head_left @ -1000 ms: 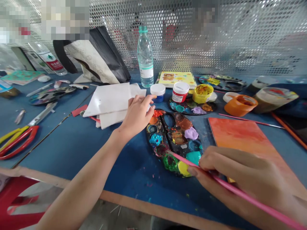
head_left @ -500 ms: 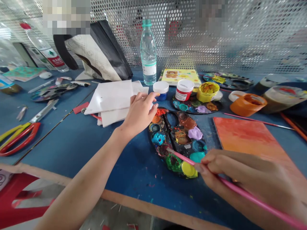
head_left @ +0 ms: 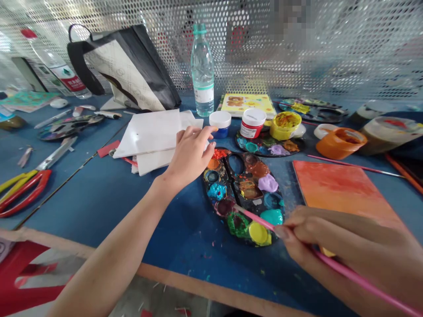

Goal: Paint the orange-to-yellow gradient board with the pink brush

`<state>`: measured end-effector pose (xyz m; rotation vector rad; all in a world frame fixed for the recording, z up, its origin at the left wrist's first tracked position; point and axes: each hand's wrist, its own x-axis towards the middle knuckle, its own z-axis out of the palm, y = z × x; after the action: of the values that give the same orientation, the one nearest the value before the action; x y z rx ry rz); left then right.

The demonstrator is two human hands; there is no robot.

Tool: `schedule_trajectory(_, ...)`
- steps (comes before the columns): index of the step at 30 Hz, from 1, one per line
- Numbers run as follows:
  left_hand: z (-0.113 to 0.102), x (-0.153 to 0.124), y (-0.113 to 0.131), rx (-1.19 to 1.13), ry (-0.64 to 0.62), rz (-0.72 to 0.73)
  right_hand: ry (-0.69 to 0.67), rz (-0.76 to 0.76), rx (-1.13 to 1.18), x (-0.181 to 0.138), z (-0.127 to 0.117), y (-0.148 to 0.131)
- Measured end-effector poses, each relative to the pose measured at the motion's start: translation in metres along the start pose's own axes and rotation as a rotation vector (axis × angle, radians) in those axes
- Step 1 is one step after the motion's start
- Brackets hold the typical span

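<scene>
My right hand (head_left: 346,246) pinches a pink paintbrush (head_left: 257,217). Its bristles are at the paint palette (head_left: 233,182), beside a dark red well and above the green paint. My left hand (head_left: 191,154) holds nothing, fingers apart and bent, at the palette's upper left edge next to the red paint; whether it touches the palette I cannot tell. Just beyond its fingertips stands a paint jar with a white lid and blue paint (head_left: 220,124). A canvas painted red to orange (head_left: 343,185) lies behind my right hand, which covers its lower part.
White boards (head_left: 150,132) are stacked left of the palette. A water bottle (head_left: 202,75), a red paint jar (head_left: 253,123), an open yellow jar (head_left: 285,126) and a tipped orange jar (head_left: 340,143) line the back. Scissors (head_left: 36,180) lie at left. A perforated metal screen (head_left: 251,53) stands behind.
The brush tip has shifted slightly right, away from the dark red well. My left hand keeps its place by the palette. The whole view has moved a little.
</scene>
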<state>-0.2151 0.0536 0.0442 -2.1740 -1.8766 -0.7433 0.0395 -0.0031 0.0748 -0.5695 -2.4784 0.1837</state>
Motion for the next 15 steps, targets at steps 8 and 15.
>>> schedule_trajectory(8,0.0,0.006,0.0,-0.005,0.052,0.014,-0.072,0.002,0.084,-0.012,0.005,-0.007)
schedule_trajectory(15,0.004,0.008,-0.003,-0.027,0.071,0.017,-0.082,-0.003,0.111,-0.012,0.008,-0.001)
